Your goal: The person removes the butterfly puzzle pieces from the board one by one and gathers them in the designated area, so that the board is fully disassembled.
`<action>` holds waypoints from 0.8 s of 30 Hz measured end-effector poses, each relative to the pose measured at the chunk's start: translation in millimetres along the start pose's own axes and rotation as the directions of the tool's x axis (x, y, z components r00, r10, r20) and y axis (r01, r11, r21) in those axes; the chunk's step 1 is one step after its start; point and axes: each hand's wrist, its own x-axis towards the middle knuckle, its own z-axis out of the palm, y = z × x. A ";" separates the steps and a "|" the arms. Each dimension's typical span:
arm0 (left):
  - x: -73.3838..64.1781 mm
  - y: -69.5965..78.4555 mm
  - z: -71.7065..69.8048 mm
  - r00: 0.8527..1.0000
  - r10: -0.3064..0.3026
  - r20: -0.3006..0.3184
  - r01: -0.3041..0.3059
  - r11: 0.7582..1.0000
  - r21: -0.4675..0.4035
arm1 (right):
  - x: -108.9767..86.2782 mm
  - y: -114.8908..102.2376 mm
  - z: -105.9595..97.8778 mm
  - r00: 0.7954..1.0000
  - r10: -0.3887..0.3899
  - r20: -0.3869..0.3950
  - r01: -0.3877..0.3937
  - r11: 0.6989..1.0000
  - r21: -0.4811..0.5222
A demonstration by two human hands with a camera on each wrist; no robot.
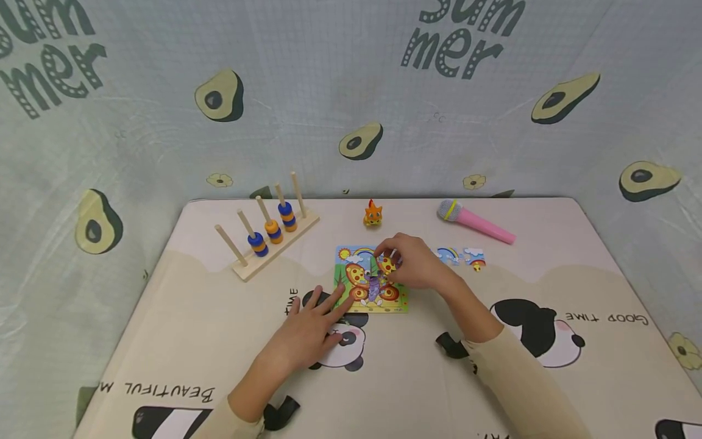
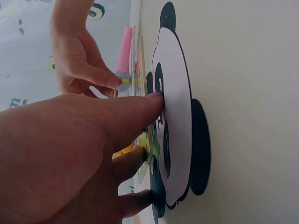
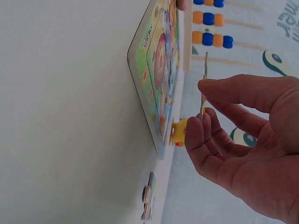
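A butterfly jigsaw puzzle board (image 1: 403, 303) lies flat on the table. My left hand (image 1: 309, 332) is spread at its lower left corner, with straight fingertips resting on the edge and the thumb (image 2: 152, 103) down on the tablecloth. Over the board's upper right part, my right hand (image 1: 415, 262) pinches a thin puzzle piece (image 3: 205, 67) between thumb and fingers. That piece stands edge-on in the right wrist view, raised above the board. Two loose puzzle pieces, one with a rainbow (image 1: 448, 255) and one with a mushroom (image 1: 475, 257), lie right of the right hand.
A wooden peg rack (image 1: 258, 263) with blue and orange beads stands at the back left. Behind the board sits a small orange toy figure (image 1: 373, 214). To the back right lies a pink toy microphone (image 1: 482, 224). A printed cloth (image 1: 428, 390) covers the table.
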 end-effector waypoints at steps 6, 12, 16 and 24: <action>0.7 -0.3 0.2 1.000 0.004 -0.001 -0.004 1.000 0.001 | -9.4 7.9 -5.5 1.000 0.019 -0.013 -0.019 1.000 0.017; 0.5 0.4 -0.2 1.000 -0.001 0.006 0.001 1.000 -0.001 | -18.8 15.9 -11.9 0.999 0.031 -0.038 -0.030 0.999 0.025; 0.2 0.7 0.0 1.000 -0.002 0.009 0.002 1.000 -0.010 | -25.0 21.6 -14.7 0.998 0.038 -0.056 -0.037 0.999 0.016; 0.7 1.0 -0.2 1.000 -0.006 0.010 0.006 1.000 -0.018 | -33.2 32.0 -19.9 0.996 0.080 -0.049 -0.080 0.997 0.007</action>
